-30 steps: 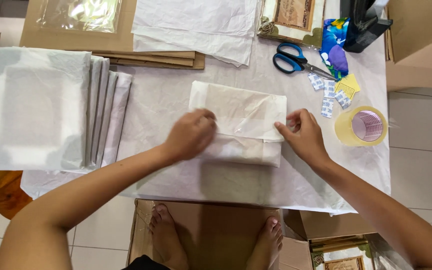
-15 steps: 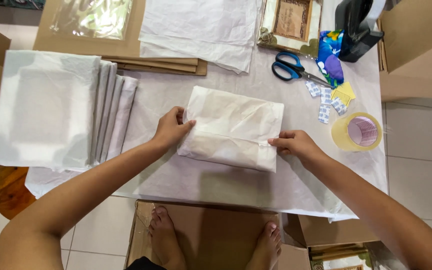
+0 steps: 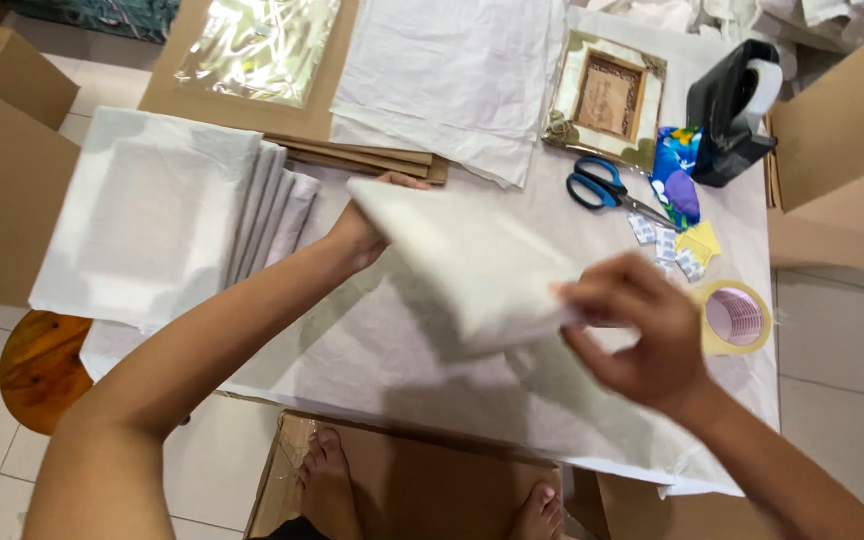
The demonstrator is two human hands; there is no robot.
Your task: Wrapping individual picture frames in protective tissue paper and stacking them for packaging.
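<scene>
Two hands [image 3: 512, 290] above paper-covered table [image 3: 372, 350], tiled floor [image 3: 832, 330], cardboard boxes [image 3: 842, 120].

you have bare paper sheet [image 3: 372, 350] open beneath the lifted parcel [image 3: 462, 260]. to your left, a stack of wrapped parcels [image 3: 152, 210] blocks the way. to your right, scissors [image 3: 602, 187], small packets [image 3: 664, 243] and a tape roll [image 3: 735, 317] crowd the edge.

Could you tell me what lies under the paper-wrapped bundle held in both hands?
Under the wrapped bundle, lifted by the left hand and right hand, a white paper sheet covers the table. Whatever lies beneath that sheet is hidden.
</scene>
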